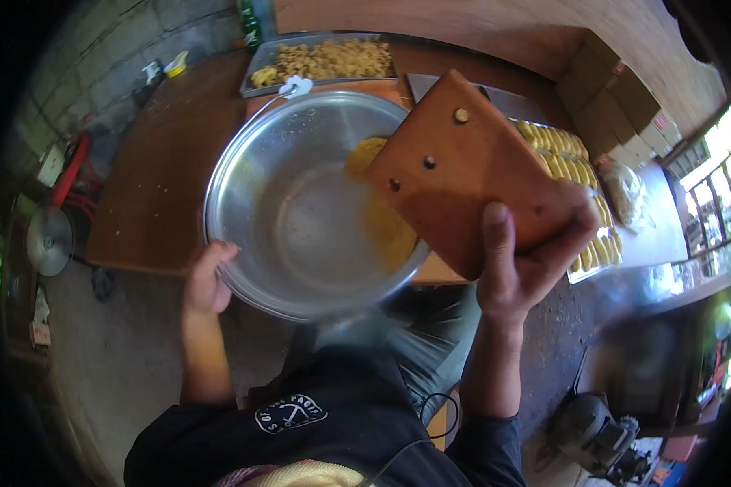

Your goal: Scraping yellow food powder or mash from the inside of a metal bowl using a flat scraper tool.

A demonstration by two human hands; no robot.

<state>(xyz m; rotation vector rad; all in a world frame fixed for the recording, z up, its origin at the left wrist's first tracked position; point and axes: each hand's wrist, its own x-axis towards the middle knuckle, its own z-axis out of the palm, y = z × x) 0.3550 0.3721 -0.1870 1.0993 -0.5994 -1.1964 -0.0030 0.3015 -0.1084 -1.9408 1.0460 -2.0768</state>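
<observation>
In my left hand (210,277) is the rim of a large round metal bowl (298,219), held near the table's front edge. The bowl is tilted, and yellow-brown crumbs or powder (387,234) lie along its right inner side. My right hand (524,262) grips a reddish-brown, flat-faced square board or box (451,176), thumb on the face and fingers around the edge. Several small holes or plugs mark this face. It is slanted over the bowl's right rim and hides part of the crumbs; its other side is hidden.
Behind the bowl, a metal tray (262,64) holds yellowish pieces. Rows of yellow oblong pieces (566,167) lie on trays at right, beside a plastic bag (624,195) and cardboard boxes (615,100). A green bottle (250,27) stands at back. The wooden table (164,170) extends left.
</observation>
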